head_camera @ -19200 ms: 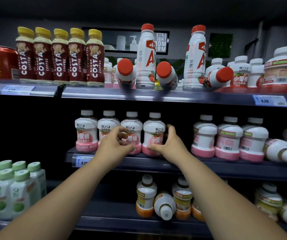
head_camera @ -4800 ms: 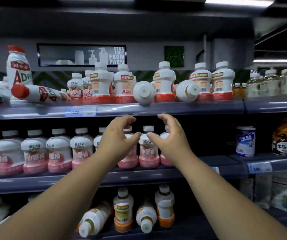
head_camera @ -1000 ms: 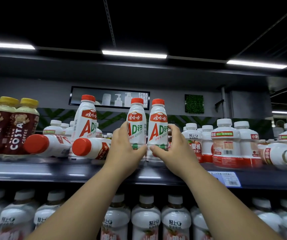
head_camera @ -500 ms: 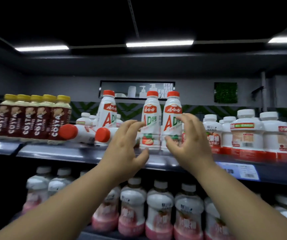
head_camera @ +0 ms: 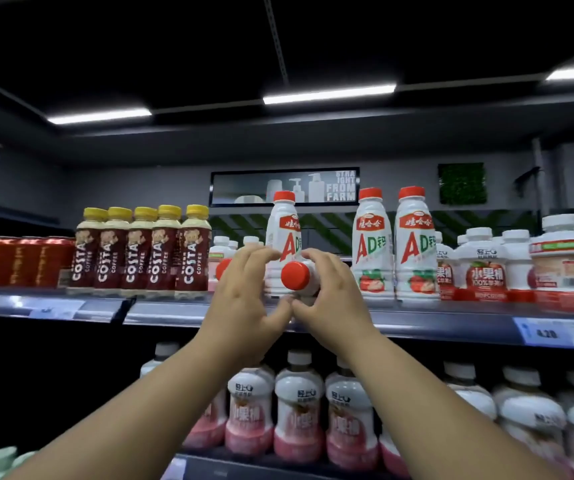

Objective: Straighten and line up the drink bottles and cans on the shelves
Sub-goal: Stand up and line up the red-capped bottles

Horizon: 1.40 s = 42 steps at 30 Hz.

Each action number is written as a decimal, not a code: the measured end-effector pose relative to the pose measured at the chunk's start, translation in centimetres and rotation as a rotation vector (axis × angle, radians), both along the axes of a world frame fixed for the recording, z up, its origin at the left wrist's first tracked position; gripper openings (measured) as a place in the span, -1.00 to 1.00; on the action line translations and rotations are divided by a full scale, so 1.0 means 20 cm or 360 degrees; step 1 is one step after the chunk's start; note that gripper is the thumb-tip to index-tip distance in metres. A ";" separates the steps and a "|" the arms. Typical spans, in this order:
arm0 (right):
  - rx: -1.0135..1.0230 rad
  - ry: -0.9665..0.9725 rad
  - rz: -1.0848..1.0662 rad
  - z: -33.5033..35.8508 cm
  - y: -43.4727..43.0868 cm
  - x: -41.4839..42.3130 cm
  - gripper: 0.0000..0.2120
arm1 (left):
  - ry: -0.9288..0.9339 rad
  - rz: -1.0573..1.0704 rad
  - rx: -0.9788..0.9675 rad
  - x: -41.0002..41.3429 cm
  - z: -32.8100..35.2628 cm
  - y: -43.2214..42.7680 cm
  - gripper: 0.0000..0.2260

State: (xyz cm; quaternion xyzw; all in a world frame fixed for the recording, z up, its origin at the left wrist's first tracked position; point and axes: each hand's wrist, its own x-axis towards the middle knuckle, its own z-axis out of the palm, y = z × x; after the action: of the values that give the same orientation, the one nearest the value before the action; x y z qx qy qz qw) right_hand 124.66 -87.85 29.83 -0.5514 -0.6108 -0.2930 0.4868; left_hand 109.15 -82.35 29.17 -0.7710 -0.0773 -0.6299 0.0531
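Observation:
On the top shelf a white AD bottle with a red cap lies on its side, cap towards me. My left hand and my right hand curl round it from either side, thumbs meeting beneath it. A second lying bottle's red cap peeks out behind my left hand. Behind my hands one AD bottle stands upright. Two more upright AD bottles stand side by side just to the right.
Left on the top shelf stand a row of Costa coffee bottles and red cans. Squat white bottles with red labels fill the right. Pink-based white bottles line the shelf below. A price tag hangs at right.
My hands left the two upright AD bottles, moved left and closed round the lying red-capped bottle. The view has shifted left with them.

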 end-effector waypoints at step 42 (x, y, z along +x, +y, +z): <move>0.0327 -0.0097 -0.0705 0.25 -0.28 0.39 -0.39 | 0.0061 -0.0381 -0.0896 0.60 0.27 0.04 -0.34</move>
State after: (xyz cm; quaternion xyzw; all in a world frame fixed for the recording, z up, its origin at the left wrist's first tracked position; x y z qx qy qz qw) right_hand 132.40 -93.55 34.80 -0.6103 -0.4565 -0.4697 0.4456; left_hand 121.18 -81.47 34.50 -0.7708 -0.1564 -0.5708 -0.2357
